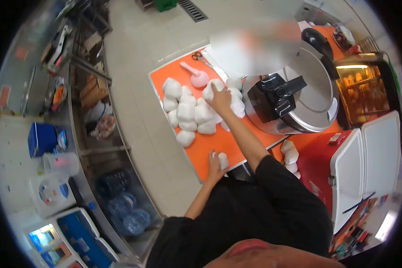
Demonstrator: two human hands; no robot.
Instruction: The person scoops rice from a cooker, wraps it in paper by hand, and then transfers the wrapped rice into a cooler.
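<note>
On an orange tabletop lies a pile of white rounded bundles. My right hand reaches over the upper right of the pile, its fingers curved round one white bundle. Near the front edge, my left hand has its fingers round a smaller white bundle. A pink scoop lies just beyond the pile, with scissors farther back.
A large metal pot with a black latch stands right of the pile. Beyond it is a lit glass cabinet. An open red cooler is at the right, beside more white bundles. Metal shelving runs along the left.
</note>
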